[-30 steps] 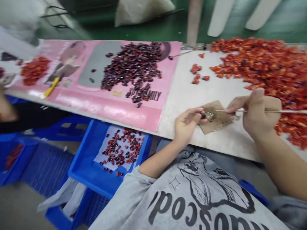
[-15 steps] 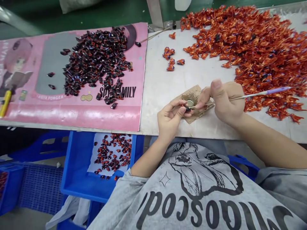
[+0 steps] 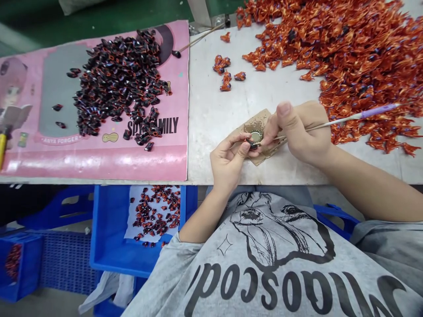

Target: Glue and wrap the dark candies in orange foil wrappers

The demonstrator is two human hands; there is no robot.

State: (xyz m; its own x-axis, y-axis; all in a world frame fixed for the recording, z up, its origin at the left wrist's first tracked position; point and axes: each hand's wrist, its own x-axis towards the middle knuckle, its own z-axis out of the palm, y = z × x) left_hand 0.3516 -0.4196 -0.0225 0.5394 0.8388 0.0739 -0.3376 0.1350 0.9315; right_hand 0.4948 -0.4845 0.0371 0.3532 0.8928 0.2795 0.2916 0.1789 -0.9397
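My left hand (image 3: 228, 163) pinches a small dark, glossy piece (image 3: 252, 144) with red on it between thumb and fingertips. Closed around a slim pale stick with a purple section (image 3: 380, 110), my right hand (image 3: 307, 132) has its fingertips close to that piece. A thin tan tip (image 3: 264, 141) reaches from the right fingers to the piece; whether it belongs to the same stick I cannot tell. Under both hands lies a speckled cardboard scrap (image 3: 261, 159) bearing a small round dish (image 3: 255, 136), partly covered by the fingers.
Orange pieces (image 3: 363, 57) are heaped at the right of the white tabletop (image 3: 211, 110). On a pink printed mat (image 3: 158, 163) lies a pile of black-and-red pieces (image 3: 112, 83). A blue bin (image 3: 109, 255) with more pieces on white paper stands below the table edge.
The view has shifted slightly, so the table's contents appear farther left and higher. Both hands keep their hold, with the stick's tip still at the small piece.
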